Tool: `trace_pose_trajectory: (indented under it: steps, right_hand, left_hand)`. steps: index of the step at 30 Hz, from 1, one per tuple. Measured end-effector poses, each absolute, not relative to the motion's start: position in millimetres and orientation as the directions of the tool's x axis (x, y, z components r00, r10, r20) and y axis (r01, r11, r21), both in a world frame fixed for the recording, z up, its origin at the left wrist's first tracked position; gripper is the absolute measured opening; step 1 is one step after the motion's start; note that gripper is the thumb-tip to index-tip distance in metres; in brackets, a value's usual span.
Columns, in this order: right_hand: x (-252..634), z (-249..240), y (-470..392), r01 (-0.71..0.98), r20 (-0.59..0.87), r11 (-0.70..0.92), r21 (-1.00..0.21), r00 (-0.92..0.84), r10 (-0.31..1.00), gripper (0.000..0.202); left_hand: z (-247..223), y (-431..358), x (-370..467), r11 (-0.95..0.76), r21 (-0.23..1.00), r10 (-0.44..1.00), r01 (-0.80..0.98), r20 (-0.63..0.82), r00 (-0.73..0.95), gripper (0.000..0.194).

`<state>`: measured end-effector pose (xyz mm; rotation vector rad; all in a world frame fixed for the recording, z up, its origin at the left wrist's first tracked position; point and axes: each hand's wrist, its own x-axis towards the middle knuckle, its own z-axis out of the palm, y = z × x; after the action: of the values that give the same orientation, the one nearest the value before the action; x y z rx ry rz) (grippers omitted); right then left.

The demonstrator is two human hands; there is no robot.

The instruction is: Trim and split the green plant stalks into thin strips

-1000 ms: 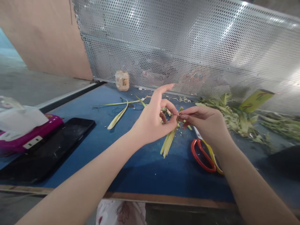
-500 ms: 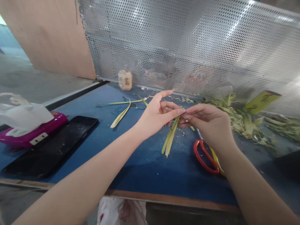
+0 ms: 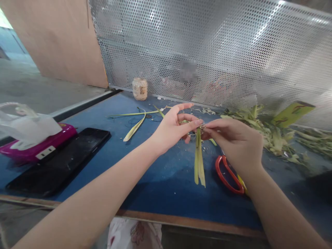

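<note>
Between my two hands, above the blue tabletop [image 3: 166, 186], hangs a small bunch of pale green leaf strips [image 3: 199, 160], its long ends pointing down. My left hand [image 3: 176, 126] pinches the top of the strips between thumb and fingers, the index finger raised. From the other side, my right hand [image 3: 233, 138] is closed at the same spot, its thumb and fingertips pinching the gathered top. Fine stringy bits show at the pinch; the exact grip there is partly hidden. Red-and-yellow-handled scissors [image 3: 227, 176] lie beneath my right wrist, partly covered by it.
A black phone [image 3: 59, 160] and a magenta tissue box [image 3: 44, 145] stand on the left. Loose leaf strips [image 3: 135, 128] and a jar [image 3: 140, 89] lie further back. A leafy heap [image 3: 272, 138] and a yellow-green packet [image 3: 293, 114] are on the right, before a perforated metal panel [image 3: 160, 45].
The leaf strips have swung from slanting left to hanging nearly straight down, and more of their length shows. My hands stay together, with the right one shifted slightly rightward.
</note>
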<state>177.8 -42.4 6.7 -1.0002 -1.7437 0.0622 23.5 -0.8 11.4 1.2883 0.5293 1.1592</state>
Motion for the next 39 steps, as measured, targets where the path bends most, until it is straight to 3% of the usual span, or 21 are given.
trace_pose_trajectory:
  steps: [6,12,18,25,34,39]
  right_hand:
    - [179.5,7.3,-43.7,0.790,0.858,0.608,-0.075,-0.260,0.443,0.018]
    - [178.3,5.5,-47.1,0.810,0.890,0.581,0.081,-0.321,0.323,0.025]
    - [180.5,4.1,-48.8,0.744,0.864,0.667,0.024,-0.352,0.361,0.023]
    - [181.7,4.8,-48.0,0.712,0.876,0.702,-0.009,-0.333,0.349,0.019]
    - [178.4,4.5,-43.2,0.787,0.922,0.616,0.025,-0.256,0.290,0.018]
    - [178.4,1.0,-43.0,0.787,0.909,0.600,-0.144,-0.135,0.394,0.016]
  left_hand:
    - [12.0,-2.8,24.2,-0.134,0.931,0.872,-0.340,0.274,0.407,0.048]
    - [12.8,-5.5,24.5,-0.100,0.935,0.858,-0.341,0.255,0.445,0.050]
    - [7.1,-2.6,25.1,-0.132,0.925,0.827,-0.357,0.301,0.475,0.075]
    - [7.1,-2.8,21.5,-0.229,0.920,0.773,-0.320,0.371,0.514,0.078]
    - [6.1,-2.2,20.5,-0.375,0.896,0.793,-0.237,0.443,0.417,0.064]
    - [5.1,-1.3,21.6,-0.471,0.865,0.766,-0.174,0.499,0.405,0.050]
